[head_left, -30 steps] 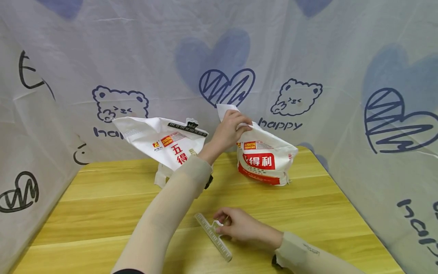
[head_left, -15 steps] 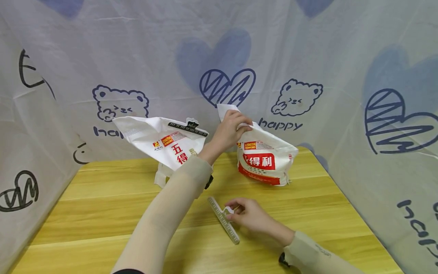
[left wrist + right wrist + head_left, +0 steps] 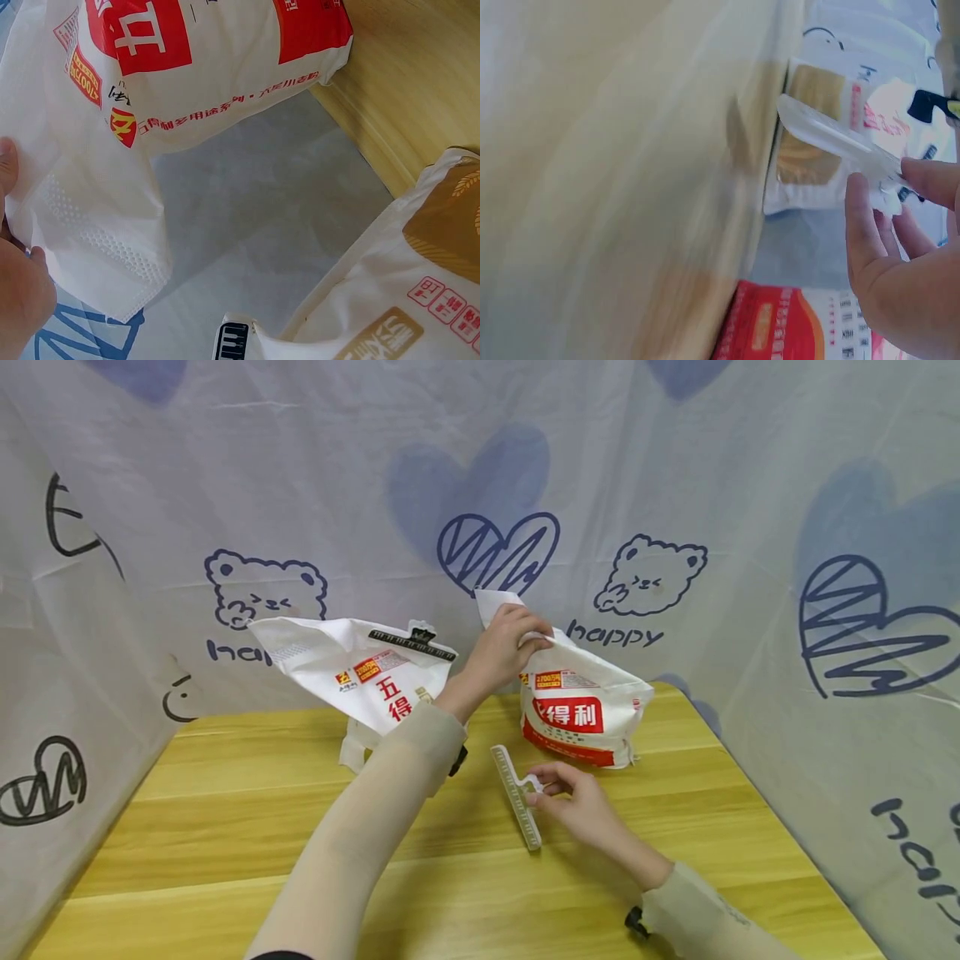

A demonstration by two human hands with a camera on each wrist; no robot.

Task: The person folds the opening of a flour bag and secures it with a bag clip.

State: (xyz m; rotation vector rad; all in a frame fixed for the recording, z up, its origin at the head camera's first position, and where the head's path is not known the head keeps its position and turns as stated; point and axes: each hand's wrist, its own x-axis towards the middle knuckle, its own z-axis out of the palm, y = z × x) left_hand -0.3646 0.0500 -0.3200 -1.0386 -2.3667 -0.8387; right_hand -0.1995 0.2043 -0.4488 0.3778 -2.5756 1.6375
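Observation:
My left hand (image 3: pixel 504 647) grips the folded top of the right-hand flour bag (image 3: pixel 592 681), a white sack with red print. In the left wrist view its fingers show at the left edge beside the bag's white, perforated corner (image 3: pixel 112 247). My right hand (image 3: pixel 588 806) pinches the handle of a pale, see-through long bag clip (image 3: pixel 517 802) between thumb and fingers. The clip is held over the table in front of that bag, its bar slanting. In the right wrist view the clip (image 3: pixel 829 135) overlaps the other flour bag behind it.
Left of my left forearm stands the second flour bag (image 3: pixel 337 664), its top leaning left. A black bag clip (image 3: pixel 412 644) sits across its upper edge. The wooden table (image 3: pixel 225 827) ends at the printed curtain (image 3: pixel 360 485) behind and at the sides.
My right hand has carried the pale clip forward and to the right, nearer the right-hand flour bag. My left hand and both bags have stayed in place.

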